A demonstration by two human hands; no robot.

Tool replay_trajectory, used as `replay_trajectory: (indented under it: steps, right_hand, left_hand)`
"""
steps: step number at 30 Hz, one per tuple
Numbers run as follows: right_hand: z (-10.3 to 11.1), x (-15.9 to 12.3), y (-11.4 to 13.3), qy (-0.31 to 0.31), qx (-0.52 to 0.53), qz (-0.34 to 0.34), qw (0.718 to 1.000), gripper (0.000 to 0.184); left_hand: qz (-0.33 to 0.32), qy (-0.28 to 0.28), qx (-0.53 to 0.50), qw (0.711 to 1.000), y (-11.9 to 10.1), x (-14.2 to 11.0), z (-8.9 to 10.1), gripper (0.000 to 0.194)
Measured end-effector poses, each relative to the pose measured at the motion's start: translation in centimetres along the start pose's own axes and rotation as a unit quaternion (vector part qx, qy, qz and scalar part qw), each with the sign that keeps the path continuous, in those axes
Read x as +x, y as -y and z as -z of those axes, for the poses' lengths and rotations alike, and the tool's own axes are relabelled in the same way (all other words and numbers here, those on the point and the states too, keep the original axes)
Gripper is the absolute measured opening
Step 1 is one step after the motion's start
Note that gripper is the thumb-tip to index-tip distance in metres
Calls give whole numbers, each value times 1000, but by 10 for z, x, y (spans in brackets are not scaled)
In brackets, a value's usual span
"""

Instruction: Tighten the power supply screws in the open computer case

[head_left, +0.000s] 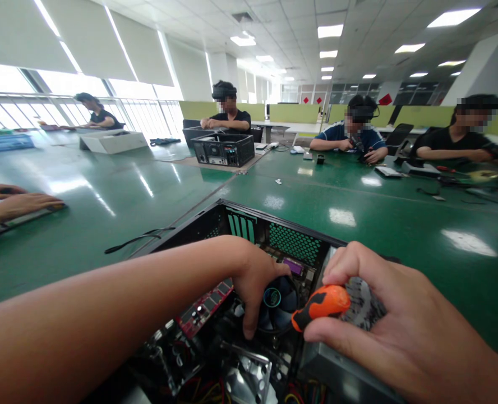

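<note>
An open black computer case (299, 231) lies before me with its inside showing. My left hand (255, 283) reaches in and grips the rim of a round black cooling fan (279, 307), thumb on the near side and fingers on the far side. In my right hand (383, 314) is a screwdriver (322, 306) with an orange and black handle, held between thumb and fingers. It points down beside the fan's right edge, and its tip cannot be made out. A red circuit board (204, 307) sits left of the fan, partly behind my left arm.
A silver metal bracket (249, 373) and coloured wires (202, 390) lie at the near side of the case. A black cable (135, 240) rests on the green table (181, 185). Another person's hands (22, 205) are at the left. Across the table several people work near another computer case (224, 150).
</note>
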State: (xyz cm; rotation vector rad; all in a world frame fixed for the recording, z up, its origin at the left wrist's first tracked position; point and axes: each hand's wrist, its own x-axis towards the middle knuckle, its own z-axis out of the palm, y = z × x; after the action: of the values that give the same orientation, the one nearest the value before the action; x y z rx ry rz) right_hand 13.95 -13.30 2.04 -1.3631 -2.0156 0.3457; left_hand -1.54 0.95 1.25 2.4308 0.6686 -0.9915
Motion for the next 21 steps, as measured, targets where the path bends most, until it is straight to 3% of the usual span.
replay_trajectory:
  steps: [3, 9, 16, 21]
  right_hand:
    - [-1, -1, 2, -26, -54, -2, 998, 32]
    - [-1, 0, 2, -106, -193, 94, 971, 46]
    - [-2, 0, 2, -114, -205, 107, 966, 49]
    - [-2, -2, 1, -95, -178, 98, 975, 42]
  left_hand:
    - [1, 7, -14, 1000, -1, -1, 1, 112]
    - [-9, -1, -23, 1000, -2, -1, 1, 111]
    - [0, 5, -12, 1000, -3, -2, 2, 110]
    - [-15, 3, -22, 1000, -2, -1, 2, 107]
